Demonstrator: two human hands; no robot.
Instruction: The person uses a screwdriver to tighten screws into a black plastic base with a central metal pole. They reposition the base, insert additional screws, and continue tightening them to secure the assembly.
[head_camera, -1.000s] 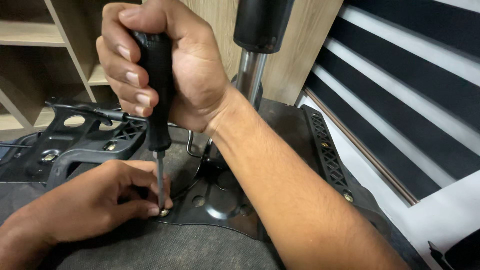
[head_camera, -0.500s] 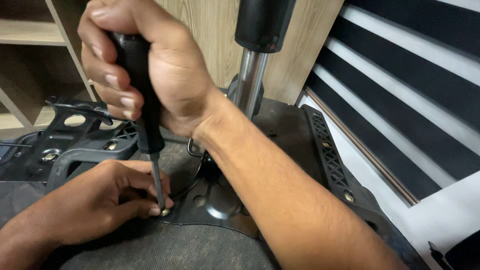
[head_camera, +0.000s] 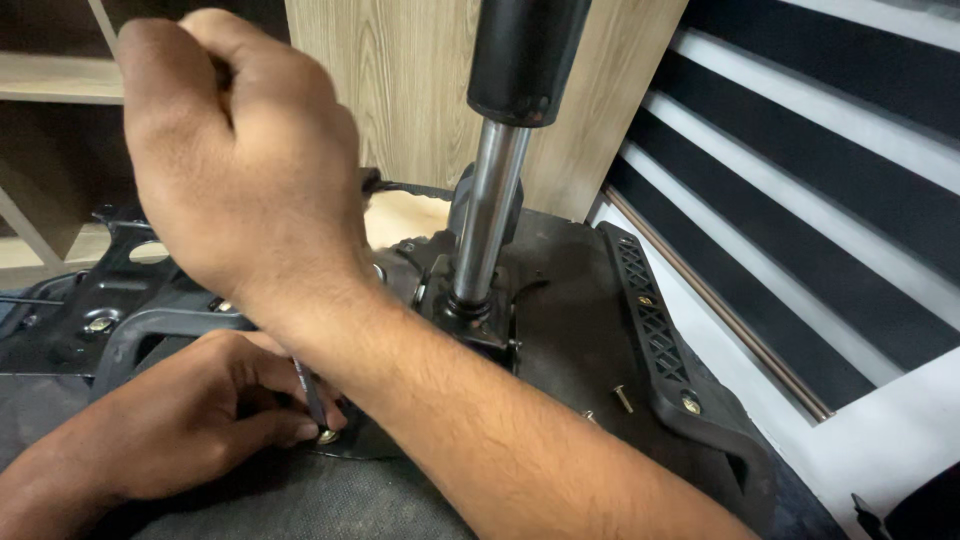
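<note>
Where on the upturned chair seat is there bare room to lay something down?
Free: the dark seat underside between the gas-lift column and the ribbed armrest bracket, apart from a loose screw. Crowded: the mounting plate, where the right hand drives a screwdriver and the left hand steadies the screw.

I see an upturned chair seat (head_camera: 570, 300) with a dark fabric underside (head_camera: 330, 500) carrying everything: a black metal mechanism plate (head_camera: 110, 310) bolted on, a chrome gas-lift column (head_camera: 487, 215) rising from it, a black plastic bracket (head_camera: 660, 340), and a loose brass screw (head_camera: 622, 399) lying beside that.
</note>
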